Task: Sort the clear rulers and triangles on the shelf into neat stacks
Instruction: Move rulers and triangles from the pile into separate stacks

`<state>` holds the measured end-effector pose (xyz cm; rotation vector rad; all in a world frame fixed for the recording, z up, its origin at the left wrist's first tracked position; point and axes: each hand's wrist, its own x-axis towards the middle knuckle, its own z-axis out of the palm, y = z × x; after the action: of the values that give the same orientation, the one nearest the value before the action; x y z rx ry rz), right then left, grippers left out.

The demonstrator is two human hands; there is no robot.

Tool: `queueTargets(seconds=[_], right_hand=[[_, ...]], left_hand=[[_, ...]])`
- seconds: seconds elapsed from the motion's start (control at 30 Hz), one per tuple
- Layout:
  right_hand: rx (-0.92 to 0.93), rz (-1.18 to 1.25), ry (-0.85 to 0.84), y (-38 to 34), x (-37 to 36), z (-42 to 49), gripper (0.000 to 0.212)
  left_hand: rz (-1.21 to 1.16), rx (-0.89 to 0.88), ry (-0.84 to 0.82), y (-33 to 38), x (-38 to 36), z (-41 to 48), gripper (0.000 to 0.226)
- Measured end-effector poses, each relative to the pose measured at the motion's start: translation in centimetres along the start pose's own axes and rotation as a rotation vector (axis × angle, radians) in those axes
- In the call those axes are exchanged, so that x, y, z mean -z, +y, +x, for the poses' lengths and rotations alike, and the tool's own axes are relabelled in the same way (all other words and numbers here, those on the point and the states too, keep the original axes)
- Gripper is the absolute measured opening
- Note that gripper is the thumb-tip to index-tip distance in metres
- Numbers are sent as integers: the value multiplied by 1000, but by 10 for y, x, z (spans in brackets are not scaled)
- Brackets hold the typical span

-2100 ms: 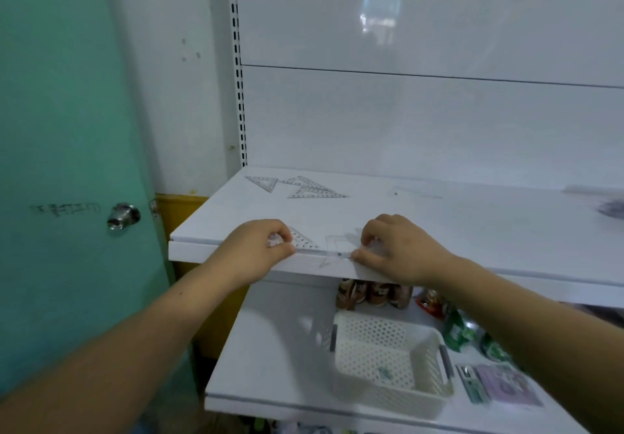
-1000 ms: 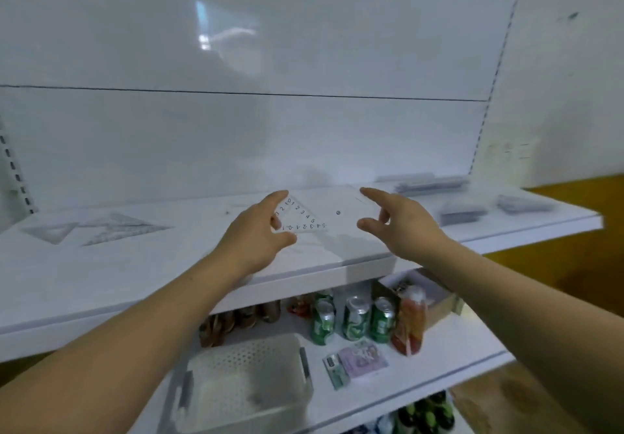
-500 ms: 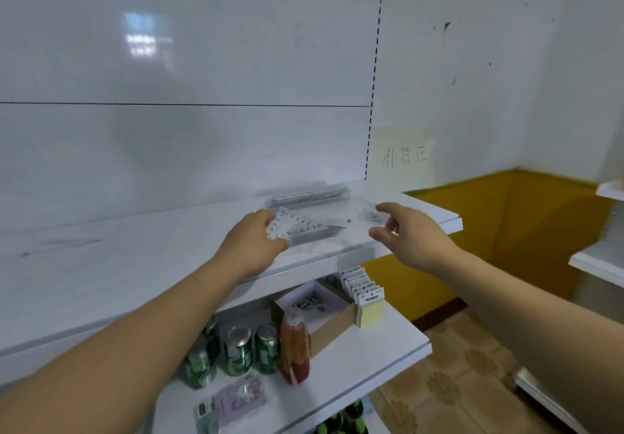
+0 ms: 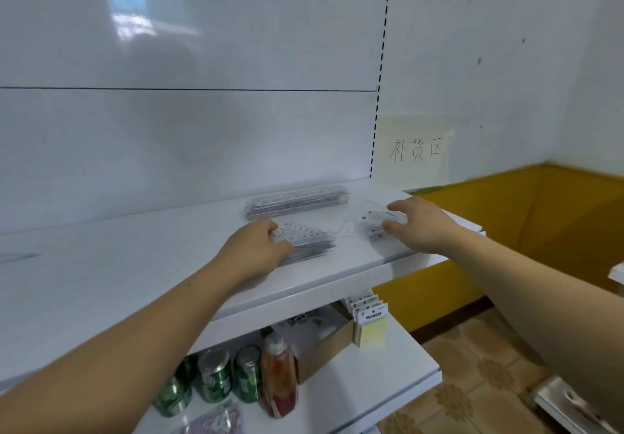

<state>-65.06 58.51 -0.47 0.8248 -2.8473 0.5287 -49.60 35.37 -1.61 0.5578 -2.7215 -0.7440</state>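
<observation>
lowered since before, left grip (image 4: 256, 248) pinches the triangle (image 4: 301, 233) atop its stack (image 4: 315, 248); right grip (image 4: 422, 227) rests spread on the clear pile (image 4: 373, 221).

Small shop: white retail shelving (image 4: 135, 281), drink cans (image 4: 216, 379), handwritten wall sign (image 4: 417, 150).

Both arms bare, stretched forward. Left arm (image 4: 135, 332) enters from near left and runs diagonally toward far right, wrist straight. Left hand (image 4: 256, 248) knuckles up, fingers curled down, thumb on its right side, pinching the near-left corner of a clear triangle (image 4: 304, 232). Right arm (image 4: 526, 302) enters from near right, angled toward far left. Right hand (image 4: 418, 227) palm down, fingers fairly straight and slightly spread, thumb out to the left. Hands apart, right one slightly farther
</observation>
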Motion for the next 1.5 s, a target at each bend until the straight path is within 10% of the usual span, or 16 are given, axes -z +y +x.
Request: queueTargets(seconds=[0.63, 1.13, 1.5], right_hand=[[360, -61, -288, 12, 7, 38, 68], [825, -43, -438, -289, -64, -27, 72], [843, 1, -465, -472, -141, -75, 66]], left_hand=[[77, 169, 84, 19, -9, -36, 72], [422, 549, 94, -148, 119, -182, 68], [444, 709, 191, -299, 232, -272, 62]])
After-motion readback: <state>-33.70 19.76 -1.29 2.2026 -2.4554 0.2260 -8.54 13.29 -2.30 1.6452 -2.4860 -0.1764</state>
